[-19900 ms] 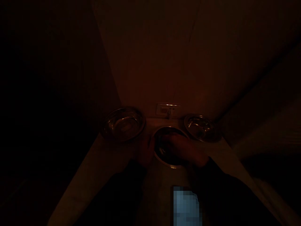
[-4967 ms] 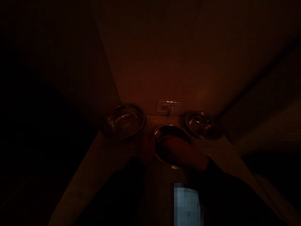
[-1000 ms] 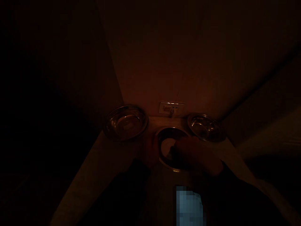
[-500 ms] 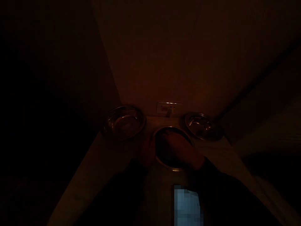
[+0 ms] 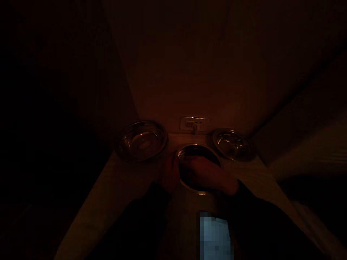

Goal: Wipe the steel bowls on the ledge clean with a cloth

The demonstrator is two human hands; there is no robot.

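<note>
1. Right hand [image 5: 208, 172] reaches inside the middle bowl [image 5: 202, 193]; fingers lost in shadow, cannot tell if pinching.
2. Left hand [image 5: 169, 175] at that bowl's left rim; grip unclear (very dim light).
3. Middle bowl on table [image 5: 100, 191], between and nearer than left bowl [image 5: 143, 141] and right bowl [image 5: 227, 145].
4. Pixelated bright screen [image 5: 215, 238] nearest; wall socket [image 5: 189, 124] behind.
</note>
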